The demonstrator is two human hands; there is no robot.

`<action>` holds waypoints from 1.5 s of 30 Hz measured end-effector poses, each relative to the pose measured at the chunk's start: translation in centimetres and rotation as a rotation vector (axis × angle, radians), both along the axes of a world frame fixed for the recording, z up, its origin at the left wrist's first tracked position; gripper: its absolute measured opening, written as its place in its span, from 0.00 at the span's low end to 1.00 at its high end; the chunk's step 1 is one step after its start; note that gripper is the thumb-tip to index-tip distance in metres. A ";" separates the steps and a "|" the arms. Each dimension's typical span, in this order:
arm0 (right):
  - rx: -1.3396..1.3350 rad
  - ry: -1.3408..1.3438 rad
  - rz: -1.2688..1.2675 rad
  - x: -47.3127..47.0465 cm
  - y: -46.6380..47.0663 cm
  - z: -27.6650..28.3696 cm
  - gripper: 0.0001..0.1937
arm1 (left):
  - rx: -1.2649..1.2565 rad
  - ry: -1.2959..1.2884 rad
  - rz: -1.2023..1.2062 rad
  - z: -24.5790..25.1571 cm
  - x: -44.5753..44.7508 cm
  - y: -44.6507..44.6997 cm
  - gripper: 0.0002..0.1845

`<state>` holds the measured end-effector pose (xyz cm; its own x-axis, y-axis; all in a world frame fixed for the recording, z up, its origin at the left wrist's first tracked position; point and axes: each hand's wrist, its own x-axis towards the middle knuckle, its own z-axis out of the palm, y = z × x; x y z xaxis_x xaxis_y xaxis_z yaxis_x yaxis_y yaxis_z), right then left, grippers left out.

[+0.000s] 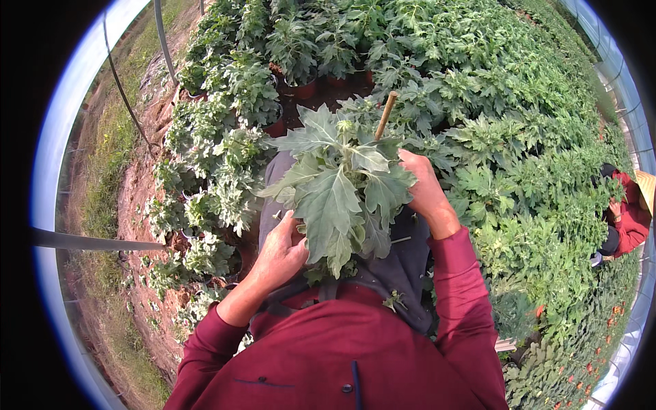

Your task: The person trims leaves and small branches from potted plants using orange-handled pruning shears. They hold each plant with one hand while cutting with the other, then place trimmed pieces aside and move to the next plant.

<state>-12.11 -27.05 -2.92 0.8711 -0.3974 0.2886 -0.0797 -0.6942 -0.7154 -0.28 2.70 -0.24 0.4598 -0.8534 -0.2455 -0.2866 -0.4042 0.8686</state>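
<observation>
A leafy green plant point(333, 195) with broad lobed leaves and a small green bud at its top stands before me, over my lap. A thin wooden stake point(386, 115) rises just behind it on the right. My left hand point(282, 251) is at the plant's lower left side, thumb and fingers bent near the leaves; its fingertips are partly hidden, so a hold cannot be told. My right hand point(423, 182) reaches behind the leaves on the right, below the stake, with its fingertips hidden. A small plucked sprig point(394, 301) lies on my clothes.
Potted plants point(236, 97) stand in a row at the left, beside bare soil and grass. Dense plants point(487, 128) fill the right. A co-worker in a red top point(628, 220) is among them at the far right. Curved metal poles point(102, 240) stand at the left.
</observation>
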 end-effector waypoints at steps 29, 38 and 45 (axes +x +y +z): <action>0.784 -0.369 -0.537 -17.8 12.0 5.9 0.20 | 0.027 -0.472 -0.180 -3.7 11.9 -7.8 0.19; 0.521 -0.171 -1.679 -51.5 16.0 4.0 0.13 | 0.049 -0.490 -0.209 -4.6 11.9 -8.1 0.19; 0.829 0.947 -1.386 -62.1 25.8 -13.2 0.16 | 0.059 -0.517 -0.205 -4.1 12.0 -8.2 0.19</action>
